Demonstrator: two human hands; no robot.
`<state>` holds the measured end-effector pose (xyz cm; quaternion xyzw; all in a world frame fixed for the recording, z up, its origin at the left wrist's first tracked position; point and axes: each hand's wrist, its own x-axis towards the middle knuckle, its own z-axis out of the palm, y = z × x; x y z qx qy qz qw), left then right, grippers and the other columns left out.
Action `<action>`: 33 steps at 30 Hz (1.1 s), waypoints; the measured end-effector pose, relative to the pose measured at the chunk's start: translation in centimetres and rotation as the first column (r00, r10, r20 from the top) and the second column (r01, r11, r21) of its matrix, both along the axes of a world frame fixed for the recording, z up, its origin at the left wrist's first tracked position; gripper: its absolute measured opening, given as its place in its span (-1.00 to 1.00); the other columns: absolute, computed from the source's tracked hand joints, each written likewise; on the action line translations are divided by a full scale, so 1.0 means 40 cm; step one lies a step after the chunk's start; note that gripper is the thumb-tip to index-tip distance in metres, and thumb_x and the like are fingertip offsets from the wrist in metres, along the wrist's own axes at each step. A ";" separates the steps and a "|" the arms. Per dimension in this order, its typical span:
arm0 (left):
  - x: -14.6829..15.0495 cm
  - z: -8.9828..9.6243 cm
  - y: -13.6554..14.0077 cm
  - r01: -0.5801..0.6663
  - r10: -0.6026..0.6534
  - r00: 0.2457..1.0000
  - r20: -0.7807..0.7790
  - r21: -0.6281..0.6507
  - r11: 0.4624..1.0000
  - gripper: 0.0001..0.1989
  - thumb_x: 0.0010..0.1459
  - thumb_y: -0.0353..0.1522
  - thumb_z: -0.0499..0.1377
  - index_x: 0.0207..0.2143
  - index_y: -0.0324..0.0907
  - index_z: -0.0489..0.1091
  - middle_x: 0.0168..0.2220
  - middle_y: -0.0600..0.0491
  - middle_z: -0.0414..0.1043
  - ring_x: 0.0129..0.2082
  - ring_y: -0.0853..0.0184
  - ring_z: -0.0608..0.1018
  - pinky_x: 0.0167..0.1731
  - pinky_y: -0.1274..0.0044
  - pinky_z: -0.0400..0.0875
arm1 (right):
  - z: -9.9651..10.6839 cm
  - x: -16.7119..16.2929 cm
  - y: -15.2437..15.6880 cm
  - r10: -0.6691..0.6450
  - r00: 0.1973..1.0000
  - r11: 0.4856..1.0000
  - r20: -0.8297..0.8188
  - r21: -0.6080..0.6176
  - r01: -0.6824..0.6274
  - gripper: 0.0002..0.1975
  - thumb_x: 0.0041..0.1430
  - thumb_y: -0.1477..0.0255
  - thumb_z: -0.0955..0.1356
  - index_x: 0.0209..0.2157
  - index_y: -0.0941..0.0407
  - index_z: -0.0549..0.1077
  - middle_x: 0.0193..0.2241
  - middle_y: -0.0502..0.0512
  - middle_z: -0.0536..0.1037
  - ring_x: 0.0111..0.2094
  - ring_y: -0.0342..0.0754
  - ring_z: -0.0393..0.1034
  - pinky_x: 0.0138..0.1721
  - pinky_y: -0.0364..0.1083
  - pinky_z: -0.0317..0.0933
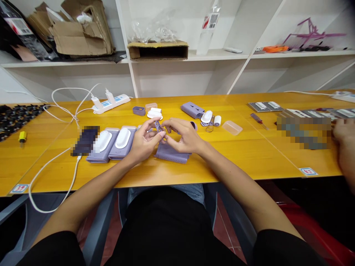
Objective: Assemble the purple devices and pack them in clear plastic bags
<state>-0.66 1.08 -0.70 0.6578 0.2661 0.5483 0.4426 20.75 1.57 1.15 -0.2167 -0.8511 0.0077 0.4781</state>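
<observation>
From the head view, I see the person's left hand [144, 141] with its thumb and fingers clamped on a small purple piece [158, 126], held up over the tabletop [233, 155]. The right hand [185, 135] is curled right next to it, fingertips bunched at the piece; honestly can't tell if they're pinching it or just touching. Below the right hand there's a purple casing [172, 155] lying on the tabletop.

Off to the left sit 2 purple units with white oval tops, the nearer-to-hand unit [122, 139] just beside the other, plus a dark phone [85, 141], blurred out. Farther back there's a purple perforated housing [192, 109], a white oval part [206, 116] and a clear tray [232, 128]. Way over right, a co-worker's hand [344, 132] rests near some blurred stuff.
</observation>
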 end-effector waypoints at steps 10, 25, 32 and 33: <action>0.004 0.002 -0.005 0.032 -0.032 0.999 0.010 0.007 0.999 -0.33 0.26 -0.07 0.58 0.27 -0.12 0.47 0.25 -0.15 0.60 -0.23 0.37 0.74 -0.13 0.48 0.75 | 0.022 0.020 -0.005 0.094 0.995 0.957 -0.026 -0.274 -0.097 -0.73 0.30 0.42 0.49 0.01 0.03 0.49 -0.42 -0.15 0.46 -0.45 -0.12 0.27 -0.35 -0.10 0.19; -0.003 0.012 -0.010 0.145 -0.150 0.988 -0.036 -0.111 0.983 -0.32 0.21 -0.08 0.61 0.25 -0.10 0.48 0.14 -0.08 0.62 -0.27 0.33 0.75 -0.14 0.44 0.76 | 0.034 0.041 -0.001 0.123 0.992 0.915 0.014 -0.388 -0.108 -0.84 0.30 0.38 0.54 -0.13 0.05 0.58 -0.49 -0.20 0.37 -0.49 -0.17 0.22 -0.38 -0.12 0.13; -0.009 0.025 -0.012 0.158 -0.162 0.987 -0.010 -0.173 0.972 -0.22 0.14 -0.10 0.66 0.35 -0.11 0.59 0.36 -0.22 0.55 -0.28 0.35 0.77 -0.15 0.41 0.78 | 0.029 0.049 0.007 0.108 0.994 0.933 0.017 -0.347 -0.095 -0.83 0.34 0.35 0.54 -0.08 0.05 0.61 -0.45 -0.15 0.45 -0.45 -0.14 0.26 -0.36 -0.12 0.16; -0.011 0.029 -0.012 0.161 -0.166 0.986 -0.010 -0.183 0.970 -0.20 0.12 -0.13 0.67 0.36 -0.10 0.60 0.43 -0.23 0.48 -0.26 0.35 0.76 -0.13 0.39 0.79 | 0.028 0.051 0.009 0.110 0.994 0.934 0.016 -0.344 -0.098 -0.82 0.34 0.33 0.54 -0.06 0.05 0.62 -0.44 -0.13 0.48 -0.45 -0.13 0.27 -0.36 -0.11 0.16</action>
